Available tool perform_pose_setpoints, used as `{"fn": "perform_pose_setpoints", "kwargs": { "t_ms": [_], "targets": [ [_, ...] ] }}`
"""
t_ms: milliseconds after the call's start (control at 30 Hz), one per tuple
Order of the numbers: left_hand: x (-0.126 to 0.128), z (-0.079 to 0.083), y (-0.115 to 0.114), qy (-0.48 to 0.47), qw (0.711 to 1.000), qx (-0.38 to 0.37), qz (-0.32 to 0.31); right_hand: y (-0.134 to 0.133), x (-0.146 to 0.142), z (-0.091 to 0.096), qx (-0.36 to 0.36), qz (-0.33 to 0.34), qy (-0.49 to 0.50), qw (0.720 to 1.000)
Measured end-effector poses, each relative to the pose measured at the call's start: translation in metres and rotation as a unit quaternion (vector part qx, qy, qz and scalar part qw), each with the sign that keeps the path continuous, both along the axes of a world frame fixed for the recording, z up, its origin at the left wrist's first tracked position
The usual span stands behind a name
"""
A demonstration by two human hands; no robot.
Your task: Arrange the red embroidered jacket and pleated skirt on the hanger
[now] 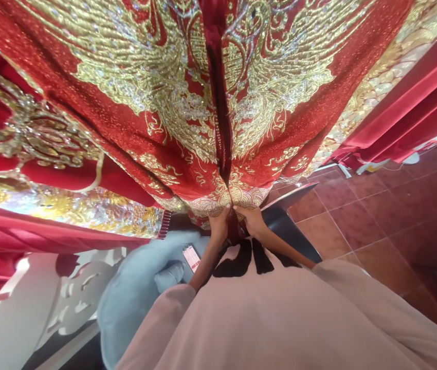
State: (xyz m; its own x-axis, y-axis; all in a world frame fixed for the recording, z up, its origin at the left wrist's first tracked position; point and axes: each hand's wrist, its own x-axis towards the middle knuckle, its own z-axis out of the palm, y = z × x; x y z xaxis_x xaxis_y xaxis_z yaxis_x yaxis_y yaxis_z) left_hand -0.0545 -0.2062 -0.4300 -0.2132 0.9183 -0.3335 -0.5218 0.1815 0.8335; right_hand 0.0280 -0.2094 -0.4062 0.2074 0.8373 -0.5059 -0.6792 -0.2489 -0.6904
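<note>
A red gown (164,139) with heavy gold and beaded embroidery hangs in front of me, spread wide toward the top of the view. Down its middle runs a dark red front opening (222,118), which narrows to a point near the patterned lower border. Close to that point, my left hand (219,224) pinches the left edge of the border. Opposite it, my right hand (253,221) grips the right edge. Both thumbs almost meet at the seam. The fingers behind the fabric are hidden.
A lit phone (191,258) lies on a pale blue cushion (129,288) at my left. More ornamented red cloth (49,128) hangs on the left. Pink-red drapes (403,97) hang on the right above the reddish tiled floor (361,221). White carved panels (37,293) stand lower left.
</note>
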Motion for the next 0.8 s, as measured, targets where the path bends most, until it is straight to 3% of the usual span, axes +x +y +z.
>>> {"fn": "perform_pose_setpoints", "kwargs": {
  "t_ms": [233, 433, 567, 800],
  "targets": [
    [0.002, -0.018, 0.003, 0.045, 0.999, 0.02, 0.02, 0.013, -0.004, -0.013, -0.039, 0.041, 0.043, 0.997],
    [-0.01, -0.024, 0.02, 0.089, 0.996, 0.007, 0.028, -0.003, -0.001, -0.024, -0.135, 0.126, 0.024, 0.982],
    [-0.016, -0.023, 0.023, 0.103, 0.995, 0.012, 0.012, -0.003, -0.002, -0.015, -0.119, 0.144, -0.009, 0.982],
    [-0.018, -0.035, 0.022, 0.127, 0.992, 0.015, -0.017, 0.02, -0.011, 0.002, -0.077, 0.103, -0.133, 0.983]
  ]
}}
